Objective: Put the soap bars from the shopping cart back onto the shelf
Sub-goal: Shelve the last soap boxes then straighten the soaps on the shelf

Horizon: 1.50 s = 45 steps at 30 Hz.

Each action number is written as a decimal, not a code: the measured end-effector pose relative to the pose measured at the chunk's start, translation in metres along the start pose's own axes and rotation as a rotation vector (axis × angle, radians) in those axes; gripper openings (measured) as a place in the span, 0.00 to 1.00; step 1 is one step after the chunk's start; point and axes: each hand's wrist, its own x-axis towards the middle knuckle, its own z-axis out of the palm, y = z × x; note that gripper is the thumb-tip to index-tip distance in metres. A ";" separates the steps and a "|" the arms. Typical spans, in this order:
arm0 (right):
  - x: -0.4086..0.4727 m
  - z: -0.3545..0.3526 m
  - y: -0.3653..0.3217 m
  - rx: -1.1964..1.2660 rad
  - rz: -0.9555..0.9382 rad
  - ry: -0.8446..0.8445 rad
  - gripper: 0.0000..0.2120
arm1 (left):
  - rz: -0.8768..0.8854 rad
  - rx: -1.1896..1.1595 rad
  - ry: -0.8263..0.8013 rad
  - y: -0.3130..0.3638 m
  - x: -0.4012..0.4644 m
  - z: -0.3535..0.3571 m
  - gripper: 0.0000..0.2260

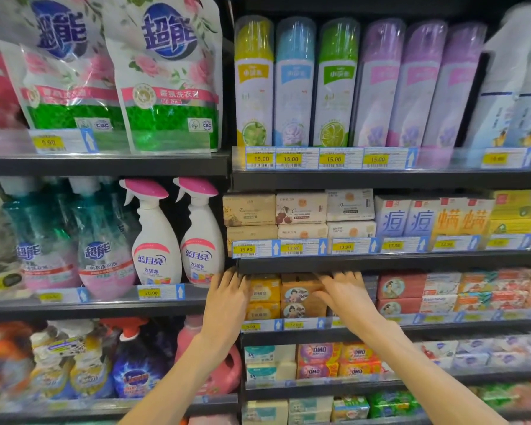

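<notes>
Both hands reach into the shelf: left hand (227, 297) flat beside the yellow soap bars (264, 297), right hand (347, 294) with fingers spread against the brown soap boxes (301, 297), gripping nothing. An uneven push could topple the stack backward.

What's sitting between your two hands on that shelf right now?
In the head view, two stacks of soap boxes: yellow soap boxes beside the left hand, and brown soap boxes against the right hand, whose fingers lie straight on them.

Bright, even light; blurred, warped edges
</notes>
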 end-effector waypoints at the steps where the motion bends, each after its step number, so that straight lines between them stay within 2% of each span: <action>1: 0.001 0.002 0.000 -0.015 0.012 -0.019 0.25 | 0.005 -0.002 0.004 0.000 0.000 -0.001 0.16; 15: 0.011 0.012 -0.007 0.030 0.072 -0.050 0.24 | -0.002 -0.016 0.021 0.001 -0.001 0.002 0.17; 26: 0.004 0.024 -0.011 0.067 0.108 0.101 0.16 | -0.022 -0.030 -0.006 0.002 0.000 -0.002 0.18; 36: -0.001 0.024 -0.022 0.043 0.030 0.183 0.20 | 0.017 -0.034 -0.077 -0.001 0.000 -0.007 0.18; 41: 0.001 0.029 -0.027 0.032 0.062 0.196 0.18 | 0.025 -0.026 -0.120 -0.003 0.001 -0.005 0.22; 45: 0.002 0.031 -0.028 0.027 0.080 0.217 0.20 | 0.021 -0.032 -0.110 -0.002 0.001 -0.003 0.21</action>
